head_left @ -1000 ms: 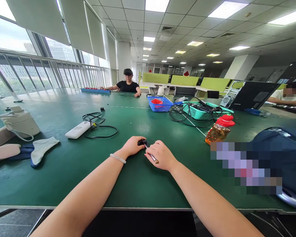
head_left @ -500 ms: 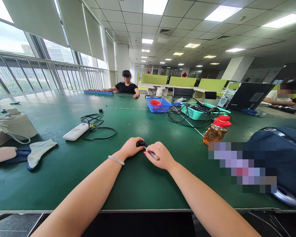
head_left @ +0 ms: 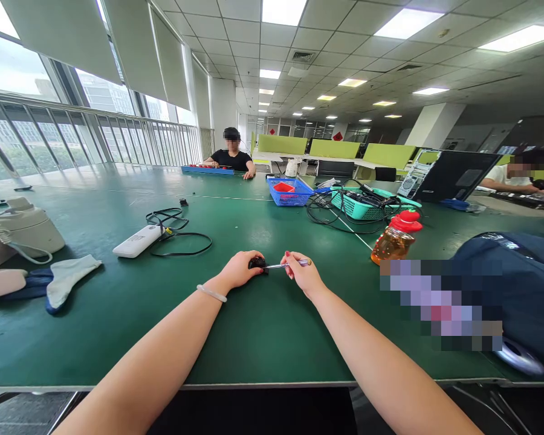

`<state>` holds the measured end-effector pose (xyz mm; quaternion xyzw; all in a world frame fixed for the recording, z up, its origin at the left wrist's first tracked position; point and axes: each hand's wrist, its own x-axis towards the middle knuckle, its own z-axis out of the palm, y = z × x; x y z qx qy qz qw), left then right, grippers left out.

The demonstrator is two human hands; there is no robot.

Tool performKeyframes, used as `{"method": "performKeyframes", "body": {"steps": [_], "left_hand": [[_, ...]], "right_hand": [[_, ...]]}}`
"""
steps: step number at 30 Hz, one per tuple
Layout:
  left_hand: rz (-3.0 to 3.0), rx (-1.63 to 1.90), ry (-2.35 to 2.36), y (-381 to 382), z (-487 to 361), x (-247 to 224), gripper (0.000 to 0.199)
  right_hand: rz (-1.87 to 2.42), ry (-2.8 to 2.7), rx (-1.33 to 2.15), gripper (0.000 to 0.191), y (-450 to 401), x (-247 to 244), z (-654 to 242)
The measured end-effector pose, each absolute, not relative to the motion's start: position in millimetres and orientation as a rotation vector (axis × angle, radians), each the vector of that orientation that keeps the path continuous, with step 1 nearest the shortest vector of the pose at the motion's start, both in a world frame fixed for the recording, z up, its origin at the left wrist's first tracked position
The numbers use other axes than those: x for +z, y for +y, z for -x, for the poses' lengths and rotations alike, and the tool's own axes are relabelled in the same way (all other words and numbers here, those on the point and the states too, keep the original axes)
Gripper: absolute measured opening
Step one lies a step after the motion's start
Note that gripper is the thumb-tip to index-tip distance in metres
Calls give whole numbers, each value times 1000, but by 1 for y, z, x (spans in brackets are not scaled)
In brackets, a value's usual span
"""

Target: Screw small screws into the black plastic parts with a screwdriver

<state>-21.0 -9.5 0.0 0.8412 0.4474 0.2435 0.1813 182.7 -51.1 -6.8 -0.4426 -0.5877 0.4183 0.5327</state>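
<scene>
Head view: the work sits in the middle of the near part of a green table (head_left: 272, 338), ahead of the person
Left hand (head_left: 239, 269): low at the table, its grip clamped on a small black piece (head_left: 256, 263)
Black piece: partly covered by that hand, close to or on the table; too small and dark to tell what it is
Right hand (head_left: 304, 275): its grip pinched together on a slim tool (head_left: 276, 266), held nearly level, metal shaft pointing left
Tool tip: at the right edge of the black piece; touching or just short of it, I cannot tell
Tool work: the step in hand appears to be working the tip against the piece, one side bracing, the other guiding
Next touch: probably calls for a firm left grip and small, controlled motion, lest the tip slip toward the thumb
White block (head_left: 137, 241) and black cable (head_left: 181, 254): beyond the left hand, to its left, well apart from it
Red-capped bottle (head_left: 392, 243): to the right of the right hand, well apart
</scene>
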Motion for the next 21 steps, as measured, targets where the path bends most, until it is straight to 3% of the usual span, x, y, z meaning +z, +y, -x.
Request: {"method": "performKeyframes", "body": {"steps": [8, 21], "left_hand": [[-2364, 689, 1276, -8, 20, -1, 30], [-2355, 684, 1311, -8, 21, -2, 31]], "right_hand": [[1010, -1345, 1025, 49, -52, -6, -182], [1076, -1362, 953, 28, -49, -7, -184]]}}
